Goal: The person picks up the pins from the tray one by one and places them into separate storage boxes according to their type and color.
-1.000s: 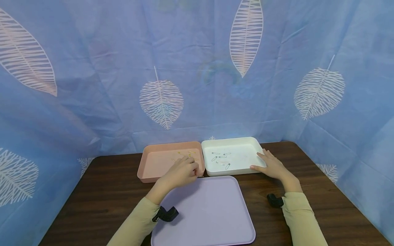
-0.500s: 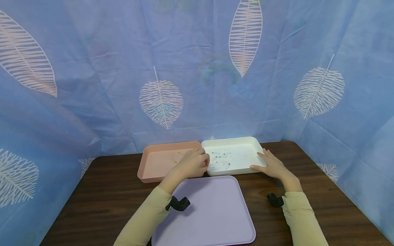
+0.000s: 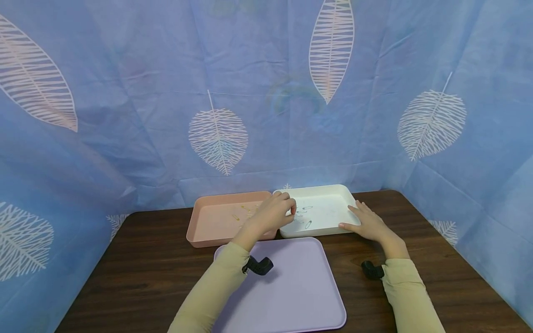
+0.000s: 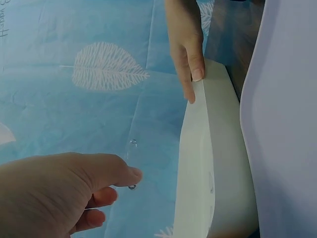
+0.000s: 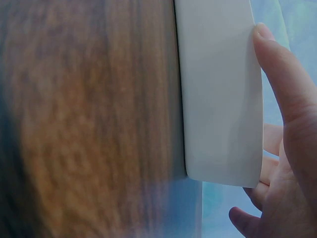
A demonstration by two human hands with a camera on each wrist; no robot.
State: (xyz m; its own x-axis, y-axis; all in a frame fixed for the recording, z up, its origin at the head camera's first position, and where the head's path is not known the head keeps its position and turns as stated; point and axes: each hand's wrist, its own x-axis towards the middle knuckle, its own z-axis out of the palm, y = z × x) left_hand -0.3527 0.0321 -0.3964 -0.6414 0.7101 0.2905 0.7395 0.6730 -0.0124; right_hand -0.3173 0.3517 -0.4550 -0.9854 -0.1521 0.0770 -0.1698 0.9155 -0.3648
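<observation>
My left hand is over the left end of the white tray. In the left wrist view, its thumb and finger pinch a silver safety pin above the tray; the pin is partly hidden by the thumb. Several silver safety pins lie spread in the white tray, some covered by the hand in the head view. At the tray's front right corner rests my right hand, fingers spread and fairly straight. Its thumb touches the rim of the front wall, with the other fingers around the end.
A pink tray with several gold-coloured safety pins stands directly left of the white one. In front of both lies a flat purple tray, under the left forearm. The dark wooden table ends at a blue leaf-patterned curtain.
My left hand has moved rightward and a little upward, from the front of the pink tray's right end to over the white tray. My right hand has stayed at the corner.
</observation>
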